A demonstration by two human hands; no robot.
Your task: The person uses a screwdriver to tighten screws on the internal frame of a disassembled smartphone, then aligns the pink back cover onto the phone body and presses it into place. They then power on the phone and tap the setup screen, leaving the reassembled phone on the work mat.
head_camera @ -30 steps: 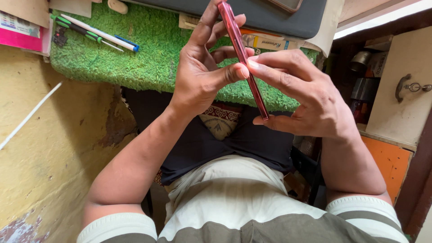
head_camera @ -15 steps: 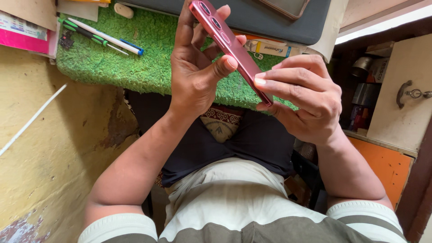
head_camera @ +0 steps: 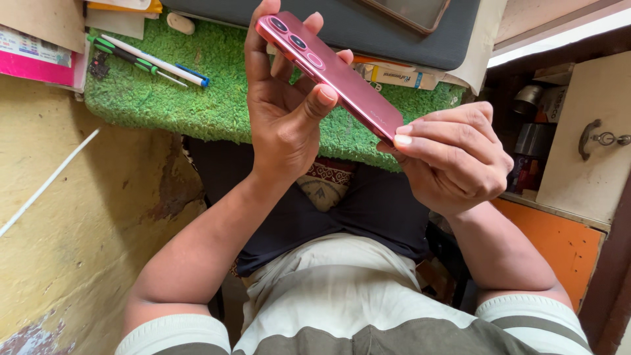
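A red-pink smartphone (head_camera: 342, 75) is held above my lap, its back with three camera lenses turned toward me. My left hand (head_camera: 282, 112) grips its upper end, thumb pressed on the back panel and fingers behind it. My right hand (head_camera: 453, 154) pinches the lower end between thumb and fingertips. The phone slants from upper left to lower right in front of a green grass-like mat (head_camera: 197, 98).
On the mat lie a green-handled screwdriver (head_camera: 128, 58), a white pen (head_camera: 158, 66) and a small box (head_camera: 394, 75). A dark pad (head_camera: 368, 26) holds another device (head_camera: 407, 10). Papers (head_camera: 39, 46) sit at left, a cabinet door with latch (head_camera: 595, 138) at right.
The phone has turned from nearly edge-on to showing its back face. Both hands have shifted, my right hand dropping lower and to the right at the phone's end.
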